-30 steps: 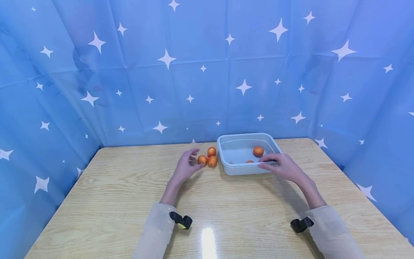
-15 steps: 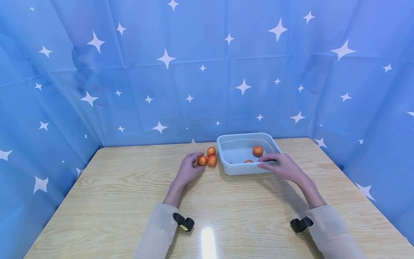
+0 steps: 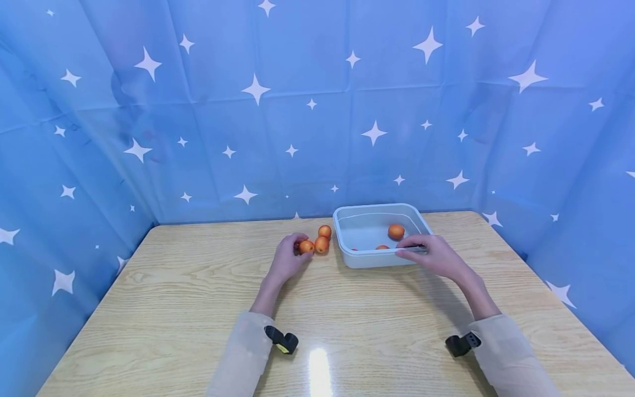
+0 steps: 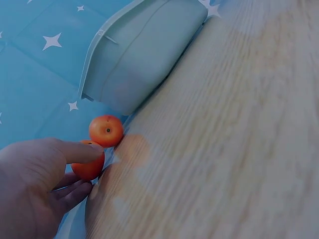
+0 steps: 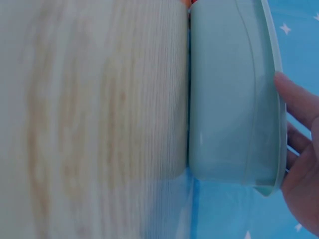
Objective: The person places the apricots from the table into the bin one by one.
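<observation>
Head: left hand curled round fruit, right hand in pinch on tub rim

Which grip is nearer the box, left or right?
Right. The right grip holds the box by its rim; the left grip is off to its left, around an orange fruit.

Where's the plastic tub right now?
In the head view, the plastic tub sits right of centre near the far edge of the table, just right of the three orange fruits outside it; the right hand grips its near rim.
</observation>
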The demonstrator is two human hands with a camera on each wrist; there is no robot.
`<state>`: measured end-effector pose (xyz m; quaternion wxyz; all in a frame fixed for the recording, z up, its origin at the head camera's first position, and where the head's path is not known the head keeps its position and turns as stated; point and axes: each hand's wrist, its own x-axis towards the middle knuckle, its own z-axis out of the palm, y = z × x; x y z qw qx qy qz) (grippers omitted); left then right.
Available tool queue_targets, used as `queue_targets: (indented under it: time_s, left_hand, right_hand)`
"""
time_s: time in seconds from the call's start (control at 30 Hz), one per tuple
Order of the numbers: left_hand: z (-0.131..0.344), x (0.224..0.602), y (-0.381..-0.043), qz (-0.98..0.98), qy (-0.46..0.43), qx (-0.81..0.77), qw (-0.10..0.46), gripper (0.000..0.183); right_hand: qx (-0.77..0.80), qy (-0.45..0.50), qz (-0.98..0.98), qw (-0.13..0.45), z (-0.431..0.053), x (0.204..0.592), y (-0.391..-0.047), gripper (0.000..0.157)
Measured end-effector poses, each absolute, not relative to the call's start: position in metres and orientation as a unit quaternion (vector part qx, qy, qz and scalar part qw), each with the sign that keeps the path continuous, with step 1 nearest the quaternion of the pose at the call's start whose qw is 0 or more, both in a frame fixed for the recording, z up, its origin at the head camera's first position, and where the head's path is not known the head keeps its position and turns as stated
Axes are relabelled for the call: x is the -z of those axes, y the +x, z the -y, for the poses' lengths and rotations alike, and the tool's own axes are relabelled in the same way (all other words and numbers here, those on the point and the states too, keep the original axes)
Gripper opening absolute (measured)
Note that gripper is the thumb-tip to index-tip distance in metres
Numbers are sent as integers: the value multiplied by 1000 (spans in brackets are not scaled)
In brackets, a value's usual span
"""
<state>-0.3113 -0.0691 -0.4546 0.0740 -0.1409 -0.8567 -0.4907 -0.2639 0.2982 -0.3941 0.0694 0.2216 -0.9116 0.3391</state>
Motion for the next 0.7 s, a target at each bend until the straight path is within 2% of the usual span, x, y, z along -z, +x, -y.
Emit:
queue_targets:
  time_s: [0.7]
  left_hand:
    - [74, 450, -312, 834, -130, 531, 73, 41]
  right_hand:
    - [-343, 218, 912, 65, -299, 394, -264, 16]
